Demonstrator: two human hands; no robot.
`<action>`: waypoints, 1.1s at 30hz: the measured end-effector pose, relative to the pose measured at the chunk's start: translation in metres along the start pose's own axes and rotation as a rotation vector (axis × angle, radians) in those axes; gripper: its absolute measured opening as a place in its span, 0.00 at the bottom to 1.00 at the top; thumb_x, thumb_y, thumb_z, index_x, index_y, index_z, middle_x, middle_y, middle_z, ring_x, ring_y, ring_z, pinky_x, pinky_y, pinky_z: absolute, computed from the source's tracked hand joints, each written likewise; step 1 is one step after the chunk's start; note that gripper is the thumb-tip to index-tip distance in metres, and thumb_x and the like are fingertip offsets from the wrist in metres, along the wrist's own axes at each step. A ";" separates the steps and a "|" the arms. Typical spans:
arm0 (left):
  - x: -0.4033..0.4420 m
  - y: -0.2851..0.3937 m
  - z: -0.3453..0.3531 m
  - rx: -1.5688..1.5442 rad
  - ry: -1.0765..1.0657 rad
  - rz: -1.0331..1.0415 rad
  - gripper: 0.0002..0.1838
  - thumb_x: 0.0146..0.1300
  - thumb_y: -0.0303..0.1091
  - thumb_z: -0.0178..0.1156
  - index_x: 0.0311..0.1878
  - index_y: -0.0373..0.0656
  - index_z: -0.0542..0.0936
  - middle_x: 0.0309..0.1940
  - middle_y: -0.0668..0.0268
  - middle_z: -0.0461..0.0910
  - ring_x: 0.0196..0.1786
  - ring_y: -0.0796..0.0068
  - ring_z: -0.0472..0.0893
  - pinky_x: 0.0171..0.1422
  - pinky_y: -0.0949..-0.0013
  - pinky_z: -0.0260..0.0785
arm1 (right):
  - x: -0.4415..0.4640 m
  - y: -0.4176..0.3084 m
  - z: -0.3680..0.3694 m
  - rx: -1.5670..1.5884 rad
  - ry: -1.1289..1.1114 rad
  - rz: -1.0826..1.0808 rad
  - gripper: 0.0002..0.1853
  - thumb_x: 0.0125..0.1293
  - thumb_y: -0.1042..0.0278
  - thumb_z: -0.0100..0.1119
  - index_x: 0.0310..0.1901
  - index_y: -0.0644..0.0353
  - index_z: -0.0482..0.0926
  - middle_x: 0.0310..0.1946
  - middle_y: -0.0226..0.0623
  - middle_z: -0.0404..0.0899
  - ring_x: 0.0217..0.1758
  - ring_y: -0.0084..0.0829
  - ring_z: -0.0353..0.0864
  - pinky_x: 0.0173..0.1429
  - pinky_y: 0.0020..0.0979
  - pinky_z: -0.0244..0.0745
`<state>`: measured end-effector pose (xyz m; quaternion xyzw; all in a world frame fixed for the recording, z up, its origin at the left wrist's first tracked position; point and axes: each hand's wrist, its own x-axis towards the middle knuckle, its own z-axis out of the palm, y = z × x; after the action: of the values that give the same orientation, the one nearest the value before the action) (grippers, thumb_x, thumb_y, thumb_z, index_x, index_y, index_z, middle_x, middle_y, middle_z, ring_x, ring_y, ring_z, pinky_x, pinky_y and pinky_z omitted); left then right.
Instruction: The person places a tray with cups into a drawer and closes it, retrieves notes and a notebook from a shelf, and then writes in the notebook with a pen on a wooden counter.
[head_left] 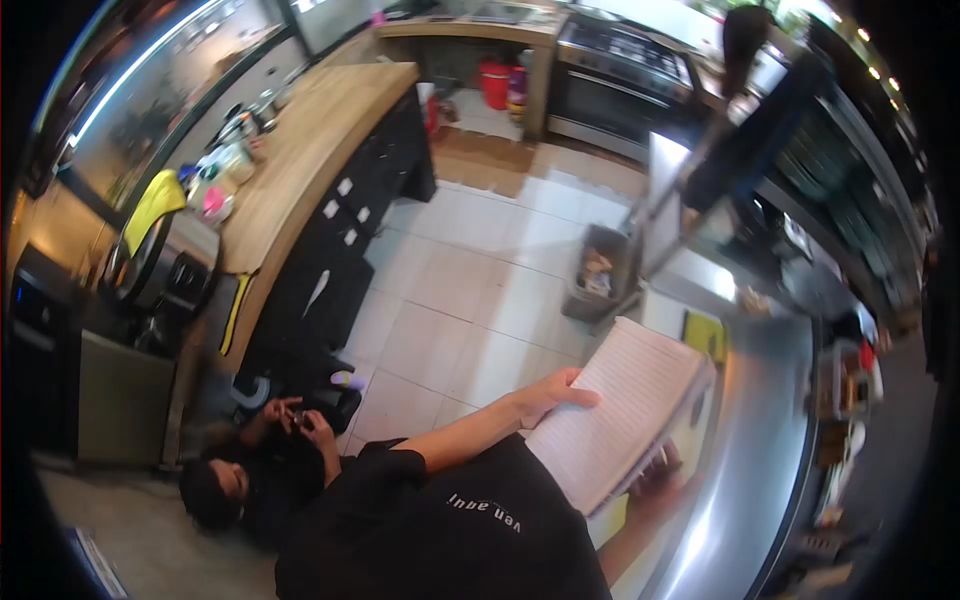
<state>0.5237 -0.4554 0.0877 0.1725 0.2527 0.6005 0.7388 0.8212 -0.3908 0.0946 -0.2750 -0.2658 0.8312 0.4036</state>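
Across the middle of the room: pale tiled floor point(440, 300). Left side, long wooden counter point(320, 130) with black front; jars point(235, 160) stand along its far edge, yellow cloth point(157, 205) nearer. Right side, steel counter point(765, 430), bright with reflected light. Far end, oven point(620, 100) with burners on top. Lower left, second person point(265, 490), dark clothing, both hands raised around a small object, type unclear. Wearer's black shirt point(440, 540) reads "ven aqui", inverted from this view.

Grey bin point(598, 270), contents visible, on floor beside the steel counter. Notebook point(625, 405): open to a ruled page, tilted, held in front of the shirt near the steel counter. Writing on page not legible.

Left hand point(552, 396): partly closed on the notebook's left edge, thumb on the page, fingers mostly hidden beneath. Right hand point(655, 490): at the lower right edge, fingers apart and slightly bent, blurred, partly behind the notebook; contact and full opening cannot be told. Smallest noted: red container point(494, 84) beneath the far worktop point(470, 32).
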 end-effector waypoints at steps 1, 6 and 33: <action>-0.005 0.016 -0.002 -0.010 0.030 0.036 0.29 0.65 0.30 0.69 0.68 0.33 0.74 0.61 0.56 0.82 0.58 0.65 0.85 0.66 0.60 0.77 | 0.020 0.017 0.037 -0.023 0.126 -0.009 0.54 0.63 0.18 0.52 0.71 0.67 0.70 0.60 0.48 0.82 0.58 0.39 0.83 0.44 0.32 0.80; -0.015 0.051 -0.018 0.310 0.319 0.165 0.20 0.72 0.30 0.64 0.63 0.31 0.78 0.58 0.60 0.84 0.56 0.73 0.83 0.64 0.64 0.77 | 0.115 0.034 0.124 -0.446 0.079 0.081 0.31 0.69 0.60 0.63 0.68 0.71 0.71 0.60 0.47 0.80 0.62 0.42 0.81 0.67 0.39 0.76; 0.020 0.316 -0.182 -0.441 1.072 1.049 0.13 0.75 0.33 0.63 0.51 0.31 0.83 0.41 0.63 0.87 0.41 0.80 0.84 0.48 0.71 0.78 | 0.540 0.212 0.394 -0.721 -0.750 0.543 0.19 0.64 0.74 0.72 0.55 0.67 0.78 0.48 0.39 0.86 0.47 0.26 0.85 0.55 0.30 0.80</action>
<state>0.1685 -0.3751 0.1130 -0.1952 0.3354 0.9089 0.1527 0.1629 -0.1498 0.1013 -0.1405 -0.5764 0.8024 -0.0646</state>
